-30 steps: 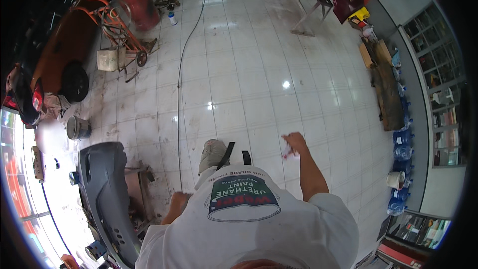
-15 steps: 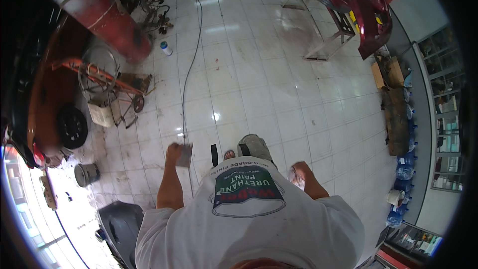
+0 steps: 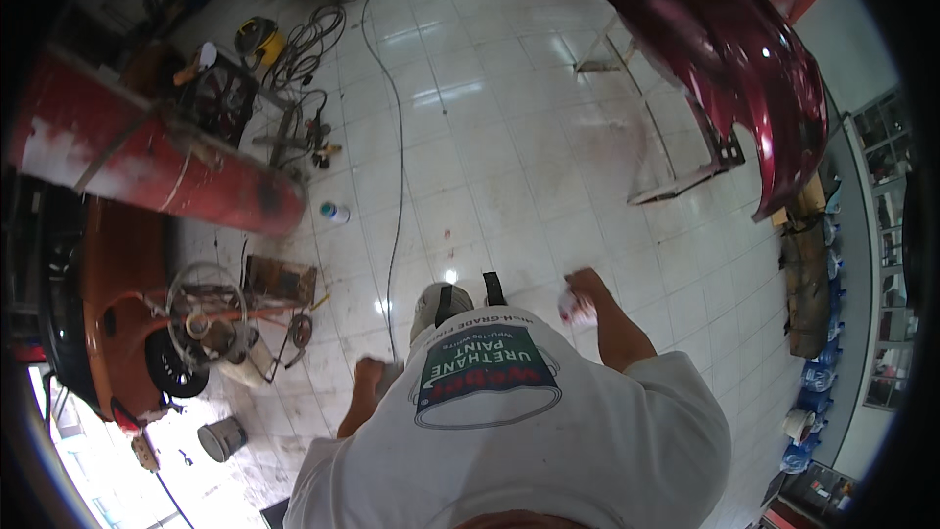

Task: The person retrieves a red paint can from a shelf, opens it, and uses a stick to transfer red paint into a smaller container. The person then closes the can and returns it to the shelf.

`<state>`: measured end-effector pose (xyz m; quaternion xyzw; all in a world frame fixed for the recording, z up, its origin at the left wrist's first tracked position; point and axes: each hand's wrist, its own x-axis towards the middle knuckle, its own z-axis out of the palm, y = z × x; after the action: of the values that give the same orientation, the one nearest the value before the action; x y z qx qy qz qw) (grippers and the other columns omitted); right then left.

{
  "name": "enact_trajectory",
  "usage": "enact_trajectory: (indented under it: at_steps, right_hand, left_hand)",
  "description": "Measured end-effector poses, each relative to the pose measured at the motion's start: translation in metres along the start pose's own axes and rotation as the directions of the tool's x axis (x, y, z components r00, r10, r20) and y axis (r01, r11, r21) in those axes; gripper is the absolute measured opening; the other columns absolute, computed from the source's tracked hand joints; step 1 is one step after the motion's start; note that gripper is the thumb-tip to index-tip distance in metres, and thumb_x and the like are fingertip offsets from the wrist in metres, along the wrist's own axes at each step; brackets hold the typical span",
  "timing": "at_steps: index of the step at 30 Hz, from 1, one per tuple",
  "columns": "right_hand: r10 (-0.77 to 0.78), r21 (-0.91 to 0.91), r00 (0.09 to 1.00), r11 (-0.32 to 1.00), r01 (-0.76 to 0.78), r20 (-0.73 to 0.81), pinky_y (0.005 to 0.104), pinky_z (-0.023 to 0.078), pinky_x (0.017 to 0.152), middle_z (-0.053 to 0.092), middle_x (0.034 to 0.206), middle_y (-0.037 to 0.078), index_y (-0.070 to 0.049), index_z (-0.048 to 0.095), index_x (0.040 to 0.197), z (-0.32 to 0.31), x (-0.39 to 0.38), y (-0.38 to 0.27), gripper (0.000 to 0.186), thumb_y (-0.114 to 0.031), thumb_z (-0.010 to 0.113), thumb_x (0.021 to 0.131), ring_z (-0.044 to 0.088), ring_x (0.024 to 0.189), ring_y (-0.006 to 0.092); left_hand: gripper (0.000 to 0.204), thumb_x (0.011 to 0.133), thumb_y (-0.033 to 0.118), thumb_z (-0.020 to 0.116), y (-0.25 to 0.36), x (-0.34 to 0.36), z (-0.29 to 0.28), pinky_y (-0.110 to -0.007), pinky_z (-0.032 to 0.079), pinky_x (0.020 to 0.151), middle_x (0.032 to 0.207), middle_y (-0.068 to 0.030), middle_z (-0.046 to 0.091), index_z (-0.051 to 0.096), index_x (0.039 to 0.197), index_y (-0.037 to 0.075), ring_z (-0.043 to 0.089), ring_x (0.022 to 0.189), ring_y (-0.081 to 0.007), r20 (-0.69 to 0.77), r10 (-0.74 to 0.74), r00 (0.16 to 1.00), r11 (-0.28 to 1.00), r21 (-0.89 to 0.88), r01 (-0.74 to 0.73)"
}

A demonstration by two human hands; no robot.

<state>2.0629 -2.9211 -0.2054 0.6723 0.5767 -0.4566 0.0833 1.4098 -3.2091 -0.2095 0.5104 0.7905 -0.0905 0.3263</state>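
I stand on a white tiled floor (image 3: 509, 167) in a workshop, with my white printed shirt filling the lower frame. My right hand (image 3: 586, 292) is raised ahead of my chest and closed on a small white and red object (image 3: 572, 309); what it is cannot be told. My left hand (image 3: 370, 373) hangs at my side, closed on a small pale grey piece (image 3: 391, 373). One foot in a sandal (image 3: 438, 301) shows ahead of me. A dark red car bumper (image 3: 729, 59) rests on a metal stand (image 3: 661, 171) to the front right.
A long red tank (image 3: 166, 171) lies at the left beside an orange car (image 3: 108, 274) and a rusty wheeled cart (image 3: 230, 309). A cable (image 3: 397, 147) runs across the floor. A small bottle (image 3: 333, 213), a grey bucket (image 3: 223, 438) and shelves (image 3: 871, 235) at the right are nearby.
I have walked forward, so the bumper and red tank are closer. My right hand swung back, then forward again; my left hand came into view at my side.
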Motion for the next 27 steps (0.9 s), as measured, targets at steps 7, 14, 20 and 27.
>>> enact_trajectory:
  at_steps: [7,14,20,27]
  right_hand:
    - [-0.836,-0.124,0.45,0.506,0.853,-0.314,0.0463,0.052,0.07,0.069,0.077,0.016,-0.008,0.071,0.096,-0.258,0.045,-0.487,0.029,-0.036,0.063,0.099,0.067,0.074,0.0376]
    - [-0.877,-0.481,-0.382,-0.21,0.851,-0.293,0.0334,0.043,0.059,0.057,0.067,-0.002,-0.017,0.074,0.098,-0.44,0.025,-0.723,0.015,-0.023,0.071,0.084,0.06,0.064,0.0172]
    - [-0.722,-0.586,-0.618,-0.365,0.723,-0.312,0.0327,0.042,0.058,0.056,0.068,-0.002,-0.018,0.075,0.099,-0.558,0.091,-0.811,0.019,-0.02,0.072,0.08,0.058,0.063,0.0166]
    - [-0.686,-0.633,-0.653,-0.357,0.687,-0.322,0.0322,0.043,0.058,0.057,0.07,-0.001,-0.019,0.077,0.104,-0.71,0.231,-0.846,0.026,-0.017,0.073,0.078,0.058,0.063,0.0164]
  left_hand:
    - [0.044,0.095,0.039,0.054,0.04,0.084,-0.062,-0.051,0.055,0.094,0.11,-0.0244,0.074,0.079,0.1,0.003,0.07,0.103,-0.0429,0.233,-0.082,0.969,0.99,-0.094,0.106]
    - [0.051,0.105,0.041,0.046,0.103,0.428,-0.306,-0.05,0.054,0.092,0.107,-0.0232,0.074,0.079,0.098,0.003,0.07,0.1,-0.0404,0.025,0.134,0.991,0.962,0.235,-0.137]
    - [0.041,0.086,0.037,0.065,0.276,0.707,-0.564,-0.051,0.052,0.083,0.096,-0.0278,0.072,0.073,0.093,-0.003,0.069,0.096,-0.0445,-0.477,0.112,0.872,0.835,-0.43,-0.342]
    - [0.039,0.086,0.036,0.066,0.388,0.882,-0.687,-0.049,0.053,0.082,0.095,-0.0258,0.073,0.072,0.089,-0.002,0.07,0.092,-0.0408,-0.213,0.107,0.971,0.891,-0.414,-0.189]
